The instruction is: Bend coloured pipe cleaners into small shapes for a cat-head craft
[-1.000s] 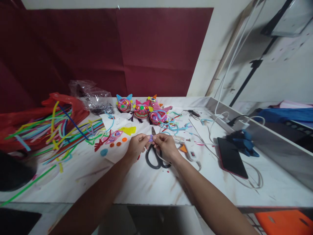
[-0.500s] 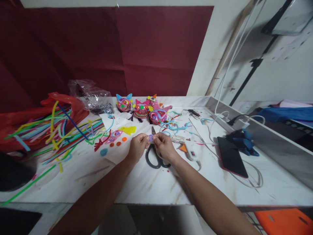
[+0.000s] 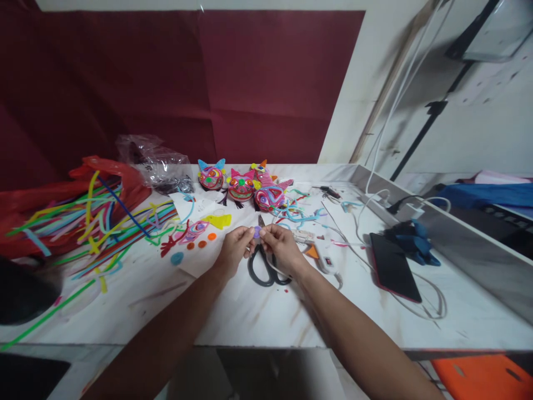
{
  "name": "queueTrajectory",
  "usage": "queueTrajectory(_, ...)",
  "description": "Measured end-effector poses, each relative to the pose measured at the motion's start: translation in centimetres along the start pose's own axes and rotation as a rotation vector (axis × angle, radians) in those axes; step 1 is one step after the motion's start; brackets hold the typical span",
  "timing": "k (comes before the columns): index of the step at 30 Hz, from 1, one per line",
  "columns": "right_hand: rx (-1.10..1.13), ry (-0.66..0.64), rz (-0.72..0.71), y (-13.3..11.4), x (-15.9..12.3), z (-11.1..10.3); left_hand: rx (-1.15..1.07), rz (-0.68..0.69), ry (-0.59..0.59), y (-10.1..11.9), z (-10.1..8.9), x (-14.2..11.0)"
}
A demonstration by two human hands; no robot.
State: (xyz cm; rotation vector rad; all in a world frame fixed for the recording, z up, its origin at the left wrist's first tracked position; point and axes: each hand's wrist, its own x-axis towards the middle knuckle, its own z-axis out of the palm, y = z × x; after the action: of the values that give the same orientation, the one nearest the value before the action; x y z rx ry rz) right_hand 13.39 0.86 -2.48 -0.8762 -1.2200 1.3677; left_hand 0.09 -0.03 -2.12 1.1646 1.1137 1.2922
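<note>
A small purple disc sits between the fingertips of both hands above the table. My left hand pinches it from the left, and my right hand pinches its right side. Under the hands lie black-handled scissors, blades pointing away and partly hidden by my fingers. To the left are several orange and brown discs, a blue disc, a pink piece with a purple centre and a yellow cut-out.
Colourful animal-faced figures stand at the back. Many pipe cleaners spill from a red plastic bag on the left. A white glue gun, its cord and a black phone lie on the right.
The purple disc has turned a little between my fingertips, and more of its face shows. Both hands stay in nearly the same place.
</note>
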Motion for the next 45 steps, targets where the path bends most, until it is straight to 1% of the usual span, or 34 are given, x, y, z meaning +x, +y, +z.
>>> queueTrajectory(5,0.065,-0.031,0.033,0.2,-0.1,0.3,0.05,0.067,0.038,0.0,0.0,-0.2)
queueTrajectory(9,0.142,-0.08,0.044,0.0,-0.3,0.5,0.06,0.106,0.017,0.2,0.1,-0.4)
queueTrajectory(12,0.171,-0.101,0.046,-0.2,-0.4,0.5,0.049,0.104,-0.019,0.2,0.1,-0.4)
queueTrajectory(15,0.162,-0.093,0.056,-0.4,-0.4,0.4,0.045,0.082,-0.041,0.1,0.0,-0.3)
queueTrajectory(17,0.141,-0.079,0.067,-0.6,-0.5,0.3,0.046,0.088,-0.026,0.1,-0.1,-0.2)
queueTrajectory(21,0.108,-0.043,0.078,-0.9,-0.4,0.4,0.115,0.156,0.025,-0.1,-0.2,-0.2)
queueTrajectory(25,0.091,-0.038,0.068,-0.9,-0.4,0.4,0.217,0.216,0.058,-0.3,-0.3,-0.2)
queueTrajectory(33,0.138,-0.022,0.054,-0.4,-0.3,0.8,0.31,0.301,0.081,-0.4,-0.1,-0.5)
queueTrajectory(36,0.168,-0.03,0.065,-0.3,-0.3,0.9,0.267,0.283,0.074,-0.4,0.0,-0.5)
queueTrajectory(40,0.172,-0.058,0.076,-0.5,-0.4,0.5,0.108,0.161,0.016,0.2,0.2,-0.5)
queueTrajectory(42,0.14,-0.068,0.077,-0.6,-0.3,0.2,0.042,0.105,0.013,0.4,0.3,-0.4)
queueTrajectory(44,0.068,-0.063,0.029,-0.7,-0.3,-0.3,0.008,0.069,0.036,0.5,0.2,-0.3)
queueTrajectory(45,0.016,-0.056,-0.024,-0.7,-0.2,-0.5,0.0,0.055,0.047,0.5,0.1,-0.3)
